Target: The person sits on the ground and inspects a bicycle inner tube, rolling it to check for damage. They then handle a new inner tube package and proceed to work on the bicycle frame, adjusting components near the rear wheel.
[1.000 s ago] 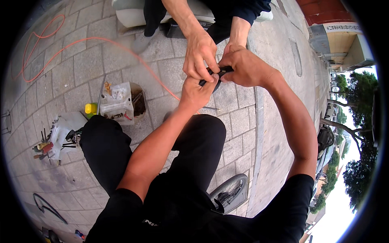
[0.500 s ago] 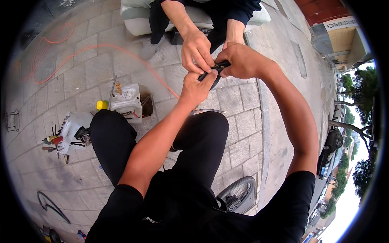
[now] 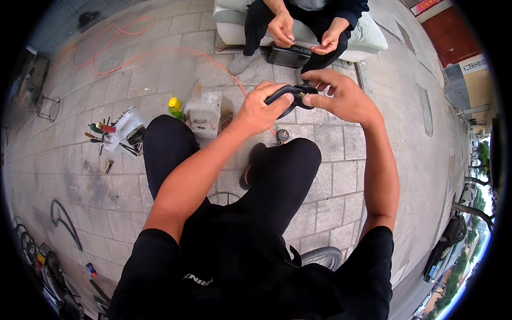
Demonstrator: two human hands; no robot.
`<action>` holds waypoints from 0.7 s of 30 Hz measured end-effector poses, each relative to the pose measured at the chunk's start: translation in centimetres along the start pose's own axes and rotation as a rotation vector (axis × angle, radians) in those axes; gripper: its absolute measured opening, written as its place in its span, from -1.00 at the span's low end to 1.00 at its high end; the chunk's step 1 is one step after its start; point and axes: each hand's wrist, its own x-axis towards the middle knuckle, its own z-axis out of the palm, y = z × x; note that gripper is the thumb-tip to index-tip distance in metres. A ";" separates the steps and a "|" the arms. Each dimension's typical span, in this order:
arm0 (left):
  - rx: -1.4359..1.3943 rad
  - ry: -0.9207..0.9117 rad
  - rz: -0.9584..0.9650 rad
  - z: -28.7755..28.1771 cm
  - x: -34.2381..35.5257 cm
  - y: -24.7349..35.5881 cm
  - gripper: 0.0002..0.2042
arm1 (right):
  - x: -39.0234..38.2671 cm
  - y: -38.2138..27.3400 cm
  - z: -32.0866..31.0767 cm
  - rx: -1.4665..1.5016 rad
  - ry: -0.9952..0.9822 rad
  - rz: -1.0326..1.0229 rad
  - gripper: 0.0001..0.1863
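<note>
Drawn back from the black rubber tube point(image 3: 288, 92) since half a second ago, both of the co-worker's hands point(image 3: 281, 29) are now being held apart over the lap, with something tiny and too small to identify being pinched in one of them. The view has also been shifted, more of the pale padded seat point(image 3: 230, 25) being shown. The tube is being kept folded in midair above the paving point(image 3: 349, 176), in front of the wearer's knees, and a brass-coloured fitting point(image 3: 302, 94) is being exposed near its right end. By the left hand point(image 3: 258, 111) the tube's left part is being gripped, fingers closed around it and thumb pressed along the near side. By the right hand point(image 3: 348, 101) the right end is being touched with the thumb beside the fitting, while the other fingers are being held half-bent and partly spread beyond it; whether a firm hold is being kept there cannot be told. Beyond the left forearm, a whitish plastic container point(image 3: 207, 101) is being flanked by a yellow-capped bottle point(image 3: 175, 104). Near the right knee, a round dark gauge point(image 3: 282, 135) is being supported by the paving, across which an orange hose point(image 3: 216, 61) is being trailed.
</note>
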 end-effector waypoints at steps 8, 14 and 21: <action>0.401 0.032 0.061 -7.2 -4.6 2.7 -0.60 | 1.9 1.5 8.4 0.678 -0.005 0.103 -0.56; 0.475 -0.002 -0.031 -10.5 -7.1 3.7 -0.66 | 2.6 -3.9 11.7 0.185 0.317 0.019 -0.71; 0.305 0.130 0.028 -11.6 -9.1 3.8 -0.69 | 3.0 -3.6 11.9 0.857 0.096 -0.035 -0.46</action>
